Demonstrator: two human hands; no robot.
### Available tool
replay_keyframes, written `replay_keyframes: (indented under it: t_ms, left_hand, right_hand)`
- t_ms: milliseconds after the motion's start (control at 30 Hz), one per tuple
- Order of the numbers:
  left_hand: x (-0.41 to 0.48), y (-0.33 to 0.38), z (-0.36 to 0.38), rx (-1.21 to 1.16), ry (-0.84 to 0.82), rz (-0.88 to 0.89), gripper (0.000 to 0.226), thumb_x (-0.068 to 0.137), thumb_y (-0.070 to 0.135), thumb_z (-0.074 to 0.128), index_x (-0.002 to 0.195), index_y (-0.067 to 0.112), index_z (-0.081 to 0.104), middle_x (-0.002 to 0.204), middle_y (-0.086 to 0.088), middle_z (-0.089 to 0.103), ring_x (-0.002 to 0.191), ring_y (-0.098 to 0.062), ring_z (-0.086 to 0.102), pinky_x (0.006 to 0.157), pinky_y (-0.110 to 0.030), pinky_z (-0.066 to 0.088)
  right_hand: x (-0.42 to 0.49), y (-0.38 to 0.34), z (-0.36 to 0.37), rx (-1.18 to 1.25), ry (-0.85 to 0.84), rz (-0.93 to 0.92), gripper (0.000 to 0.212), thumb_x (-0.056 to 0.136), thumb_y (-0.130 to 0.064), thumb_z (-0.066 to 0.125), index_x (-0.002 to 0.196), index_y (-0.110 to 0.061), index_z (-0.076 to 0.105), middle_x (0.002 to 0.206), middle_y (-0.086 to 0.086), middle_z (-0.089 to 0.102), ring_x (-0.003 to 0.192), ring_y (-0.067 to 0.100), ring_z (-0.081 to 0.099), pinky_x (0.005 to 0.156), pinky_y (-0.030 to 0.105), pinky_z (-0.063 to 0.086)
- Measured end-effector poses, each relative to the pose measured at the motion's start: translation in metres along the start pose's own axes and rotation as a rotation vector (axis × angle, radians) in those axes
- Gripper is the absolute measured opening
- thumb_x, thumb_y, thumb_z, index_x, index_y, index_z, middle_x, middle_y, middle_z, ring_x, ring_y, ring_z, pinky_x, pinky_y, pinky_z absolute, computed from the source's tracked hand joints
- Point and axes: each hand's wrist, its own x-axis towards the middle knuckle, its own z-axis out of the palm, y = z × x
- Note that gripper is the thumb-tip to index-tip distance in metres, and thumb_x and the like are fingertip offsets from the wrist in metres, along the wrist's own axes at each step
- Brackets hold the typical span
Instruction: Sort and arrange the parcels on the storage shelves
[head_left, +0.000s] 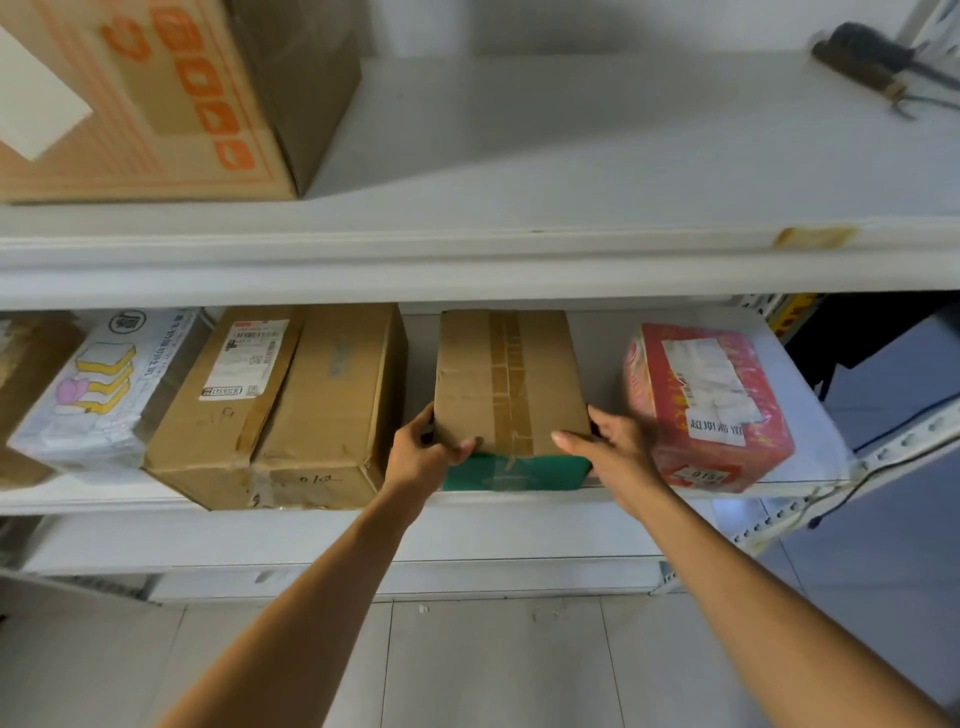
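A brown cardboard parcel (506, 379) with tape down its top and a green front face sits on the middle shelf (810, 457). My left hand (423, 452) grips its near left corner, thumb on top. My right hand (613, 447) grips its near right corner, thumb lying over the top edge. To its right lies a red wrapped parcel (711, 410) with white labels. To its left stand two brown boxes (332, 405), one with a shipping label (218, 395), then a white bag parcel (104, 389) with yellow drawings.
The upper shelf (571, 156) holds a large cardboard box (156, 93) with orange print at the left and a dark tool (878, 62) at the far right. A gap separates the held parcel from both neighbours. Pale floor tiles (493, 665) lie below.
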Motion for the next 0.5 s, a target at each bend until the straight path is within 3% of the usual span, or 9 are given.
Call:
replay_keyframes:
  t_ms: [167, 233, 267, 333, 433, 500]
  left_hand:
    - [-0.002, 0.002, 0.004, 0.084, 0.05, 0.005, 0.074, 0.082, 0.004, 0.072, 0.146, 0.011, 0.035, 0.14, -0.005, 0.046, 0.125, -0.025, 0.047, 0.107, -0.045, 0.038]
    - [-0.004, 0.007, 0.007, 0.286, 0.089, 0.078, 0.076, 0.083, 0.007, 0.072, 0.148, 0.014, 0.032, 0.144, -0.007, 0.04, 0.13, -0.029, 0.044, 0.107, -0.044, 0.039]
    - [-0.006, 0.012, 0.009, 0.43, 0.114, 0.137, 0.079, 0.083, 0.009, 0.073, 0.148, 0.017, 0.03, 0.146, -0.009, 0.034, 0.129, -0.031, 0.044, 0.107, -0.044, 0.041]
    - [-0.015, 0.025, 0.016, 0.675, 0.154, 0.273, 0.079, 0.082, 0.014, 0.074, 0.147, 0.021, 0.03, 0.149, -0.011, 0.026, 0.129, -0.033, 0.043, 0.105, -0.045, 0.044]
    - [-0.037, 0.044, 0.031, 0.96, 0.049, 0.463, 0.071, 0.082, 0.027, 0.075, 0.143, 0.022, 0.038, 0.145, -0.009, 0.033, 0.125, -0.029, 0.045, 0.101, -0.041, 0.048]
    - [-0.053, 0.054, 0.042, 1.062, -0.067, 0.522, 0.065, 0.083, 0.03, 0.074, 0.14, 0.021, 0.043, 0.141, -0.007, 0.039, 0.119, -0.028, 0.05, 0.099, -0.037, 0.05]
  right_hand:
    - [-0.001, -0.001, 0.002, -0.103, 0.036, -0.011, 0.051, 0.078, -0.005, 0.077, 0.125, -0.003, 0.058, 0.12, 0.009, 0.066, 0.11, 0.022, 0.064, 0.097, 0.03, 0.05]
    - [-0.008, -0.009, 0.004, -0.183, 0.034, -0.042, 0.046, 0.082, -0.002, 0.073, 0.124, -0.005, 0.056, 0.126, 0.012, 0.062, 0.11, 0.021, 0.061, 0.09, 0.021, 0.049]
    - [-0.014, -0.015, 0.007, -0.225, 0.043, -0.044, 0.053, 0.084, -0.003, 0.071, 0.132, -0.002, 0.05, 0.132, 0.011, 0.056, 0.115, 0.022, 0.056, 0.092, 0.021, 0.046]
    - [-0.03, -0.027, 0.013, -0.382, 0.071, -0.022, 0.068, 0.086, -0.014, 0.071, 0.143, 0.0, 0.038, 0.134, 0.01, 0.051, 0.124, 0.025, 0.05, 0.1, 0.029, 0.04]
    - [-0.062, -0.036, 0.007, -0.638, 0.063, -0.03, 0.06, 0.084, -0.039, 0.072, 0.13, -0.007, 0.052, 0.122, 0.007, 0.062, 0.112, 0.029, 0.06, 0.091, 0.039, 0.051]
    - [-0.089, -0.043, -0.006, -0.83, 0.03, -0.001, 0.055, 0.086, -0.044, 0.068, 0.123, -0.006, 0.054, 0.115, 0.009, 0.063, 0.102, 0.029, 0.062, 0.08, 0.036, 0.052]
